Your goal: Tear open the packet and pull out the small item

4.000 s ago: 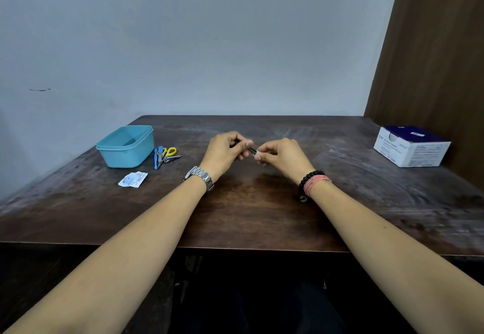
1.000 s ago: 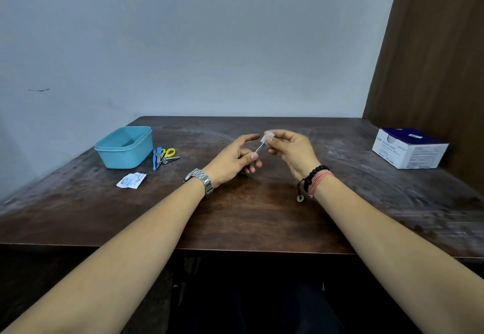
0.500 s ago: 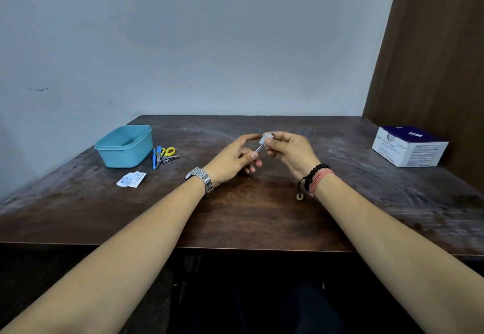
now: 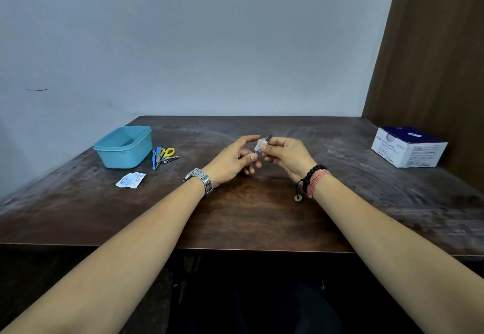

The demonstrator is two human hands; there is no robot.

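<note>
Both hands hover over the middle of the dark wooden table [image 4: 256, 216]. My left hand [image 4: 231, 159], with a metal watch on its wrist, pinches the lower end of a thin metal tool [image 4: 269, 138] between thumb and curled fingers, while its index finger stretches out above. My right hand [image 4: 286, 155], wearing bead and thread bracelets, pinches a small white pad [image 4: 258, 145] around the tool's shaft. The tool's dark upper tip sticks out past the right fingers. What kind of tool it is stays unclear.
A light blue plastic tub [image 4: 123, 148] stands at the left. Beside it lie yellow-handled scissors [image 4: 167, 152], a blue tool [image 4: 154, 159] and a metal clipper [image 4: 170, 159]. A torn white sachet [image 4: 131, 179] lies nearer. A white and blue box [image 4: 408, 146] sits at the right by a wooden panel.
Since four seconds ago the hands have lifted slightly and the white pad has appeared around the tool. In the last half second the tool's tip has come out past the right fingers.
</note>
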